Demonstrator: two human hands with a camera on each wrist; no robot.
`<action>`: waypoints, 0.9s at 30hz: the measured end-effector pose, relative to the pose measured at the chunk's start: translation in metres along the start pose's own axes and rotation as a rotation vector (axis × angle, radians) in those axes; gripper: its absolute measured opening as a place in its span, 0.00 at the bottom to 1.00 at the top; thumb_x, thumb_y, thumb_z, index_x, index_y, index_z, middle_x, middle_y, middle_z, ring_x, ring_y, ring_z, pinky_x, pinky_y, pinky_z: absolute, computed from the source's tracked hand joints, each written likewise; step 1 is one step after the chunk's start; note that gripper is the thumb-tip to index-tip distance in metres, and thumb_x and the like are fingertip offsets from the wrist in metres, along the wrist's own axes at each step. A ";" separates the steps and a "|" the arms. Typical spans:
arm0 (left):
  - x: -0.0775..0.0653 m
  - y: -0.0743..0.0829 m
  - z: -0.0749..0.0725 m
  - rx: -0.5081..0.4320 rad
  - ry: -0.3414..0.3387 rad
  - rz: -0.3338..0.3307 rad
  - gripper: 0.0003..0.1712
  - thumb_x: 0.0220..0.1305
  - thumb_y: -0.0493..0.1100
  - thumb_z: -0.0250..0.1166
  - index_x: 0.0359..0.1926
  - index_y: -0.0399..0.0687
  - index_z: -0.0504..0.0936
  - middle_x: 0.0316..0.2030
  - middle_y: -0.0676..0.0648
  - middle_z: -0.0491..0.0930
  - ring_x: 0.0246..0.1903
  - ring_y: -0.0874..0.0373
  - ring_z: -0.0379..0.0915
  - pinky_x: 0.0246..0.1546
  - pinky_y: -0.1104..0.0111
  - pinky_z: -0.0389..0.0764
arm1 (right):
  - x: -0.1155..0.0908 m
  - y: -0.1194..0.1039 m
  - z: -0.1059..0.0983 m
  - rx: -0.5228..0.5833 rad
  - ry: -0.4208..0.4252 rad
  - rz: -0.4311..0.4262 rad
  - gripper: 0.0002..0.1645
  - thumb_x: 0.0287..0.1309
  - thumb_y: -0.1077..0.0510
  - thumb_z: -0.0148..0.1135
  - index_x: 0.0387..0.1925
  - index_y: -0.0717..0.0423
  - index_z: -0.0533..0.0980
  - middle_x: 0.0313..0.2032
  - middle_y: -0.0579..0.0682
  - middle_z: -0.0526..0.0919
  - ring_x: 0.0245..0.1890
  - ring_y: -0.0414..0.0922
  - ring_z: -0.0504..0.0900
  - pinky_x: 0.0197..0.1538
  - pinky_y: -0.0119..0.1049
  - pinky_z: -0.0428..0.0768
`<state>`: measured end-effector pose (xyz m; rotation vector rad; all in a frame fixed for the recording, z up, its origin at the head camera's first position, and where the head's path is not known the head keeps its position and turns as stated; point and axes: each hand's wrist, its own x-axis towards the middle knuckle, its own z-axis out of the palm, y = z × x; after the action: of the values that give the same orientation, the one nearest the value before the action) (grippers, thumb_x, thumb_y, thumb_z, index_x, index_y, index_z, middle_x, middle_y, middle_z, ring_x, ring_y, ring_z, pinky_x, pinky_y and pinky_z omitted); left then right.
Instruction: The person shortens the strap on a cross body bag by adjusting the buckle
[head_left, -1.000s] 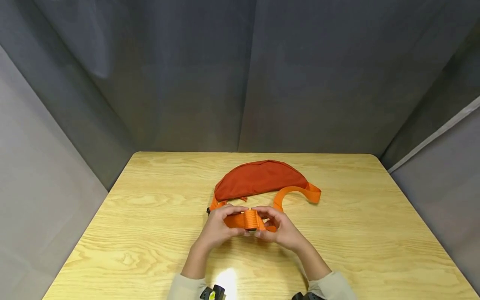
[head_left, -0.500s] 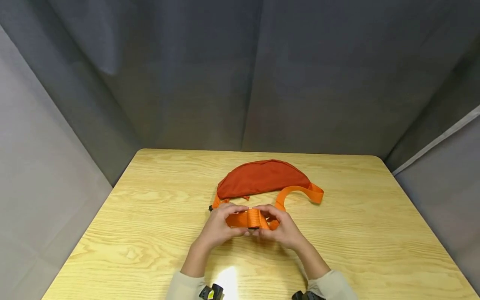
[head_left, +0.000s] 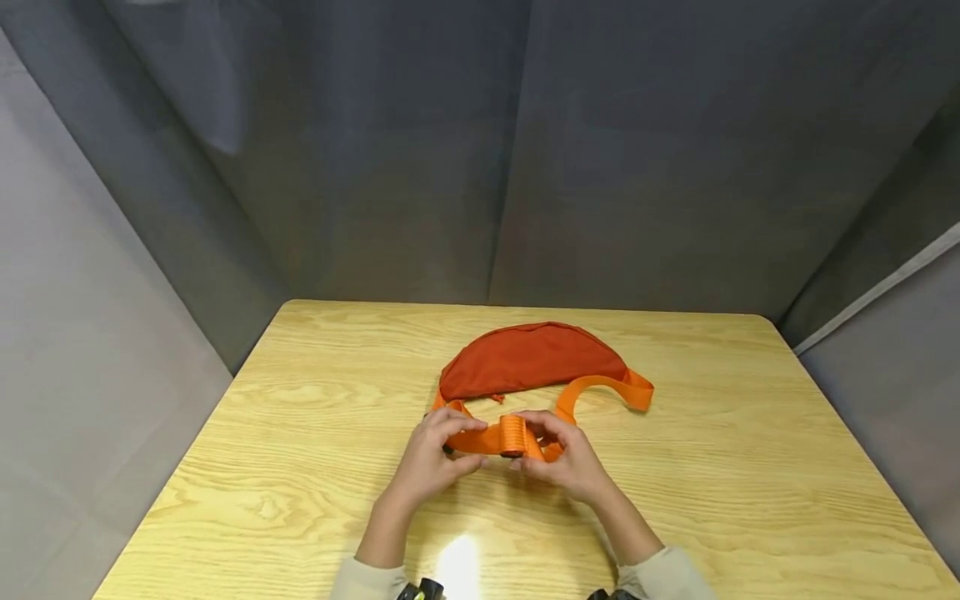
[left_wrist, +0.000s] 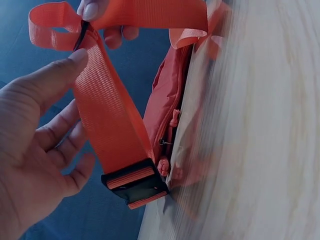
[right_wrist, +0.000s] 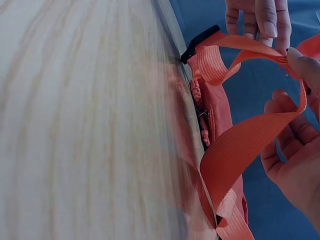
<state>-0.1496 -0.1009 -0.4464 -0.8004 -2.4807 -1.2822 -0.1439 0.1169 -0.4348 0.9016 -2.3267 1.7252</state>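
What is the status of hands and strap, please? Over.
Right hand pinches looped strap. Left hand at strap, grip unclear. Bag beyond hands; no obstruction seen.

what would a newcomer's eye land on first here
Probably the red waist bag, a bold curved shape lying towards the far side of the wooden table. Next might be the bright orange strap, looped up between the left hand and the right hand, which holds it. The left wrist view also makes a black buckle stand out, low on the strap beside the bag.
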 end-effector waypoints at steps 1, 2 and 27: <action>0.000 0.000 0.000 -0.012 0.001 -0.004 0.20 0.40 0.44 0.71 0.39 0.52 0.79 0.34 0.54 0.72 0.35 0.58 0.66 0.33 0.63 0.69 | 0.000 0.000 0.001 0.004 0.003 0.000 0.30 0.35 0.70 0.67 0.46 0.60 0.71 0.33 0.54 0.76 0.32 0.50 0.73 0.32 0.43 0.72; 0.000 0.000 0.001 -0.027 0.002 -0.009 0.19 0.41 0.44 0.70 0.39 0.52 0.79 0.33 0.54 0.72 0.34 0.57 0.67 0.31 0.63 0.70 | 0.000 0.001 0.001 0.010 0.004 -0.001 0.30 0.35 0.70 0.68 0.46 0.60 0.71 0.33 0.54 0.76 0.32 0.50 0.73 0.32 0.43 0.72; 0.005 -0.005 0.008 -0.148 0.011 -0.018 0.08 0.51 0.40 0.63 0.35 0.53 0.78 0.22 0.56 0.67 0.21 0.63 0.63 0.19 0.71 0.68 | 0.001 -0.002 -0.001 -0.058 -0.013 0.025 0.29 0.35 0.67 0.68 0.46 0.55 0.72 0.36 0.47 0.77 0.34 0.47 0.73 0.34 0.46 0.71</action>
<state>-0.1561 -0.0952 -0.4530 -0.8033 -2.4118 -1.4867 -0.1439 0.1166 -0.4323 0.8810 -2.3928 1.6571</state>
